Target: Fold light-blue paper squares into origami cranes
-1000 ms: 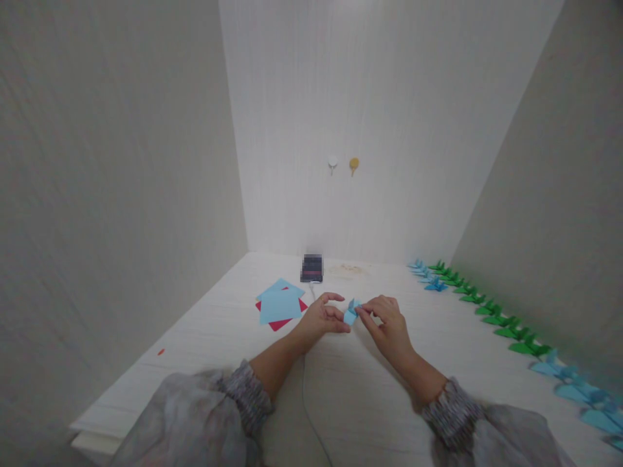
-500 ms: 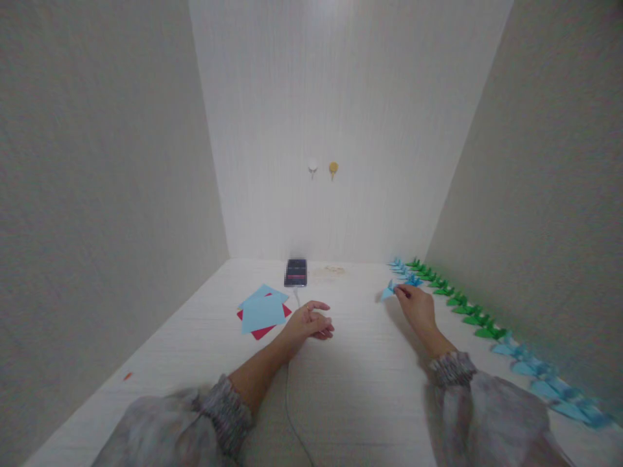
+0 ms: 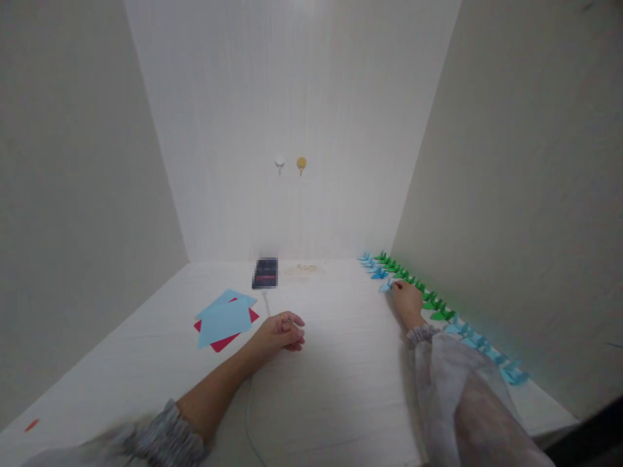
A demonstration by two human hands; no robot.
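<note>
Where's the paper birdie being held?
In the head view, the pale blue paper bird is right of centre, in the right hand, in front of the darker blue bird.

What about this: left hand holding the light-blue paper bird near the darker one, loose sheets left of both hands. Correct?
No, wrong hand: the head view shows the right hand, not the left hand, holding the light-blue bird near the darker one. Loose sheets are left of both.

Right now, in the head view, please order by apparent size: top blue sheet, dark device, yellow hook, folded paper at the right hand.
1. Top blue sheet
2. Dark device
Unranked: yellow hook and folded paper look close in size, and the right hand may hide part of the paper.
</note>
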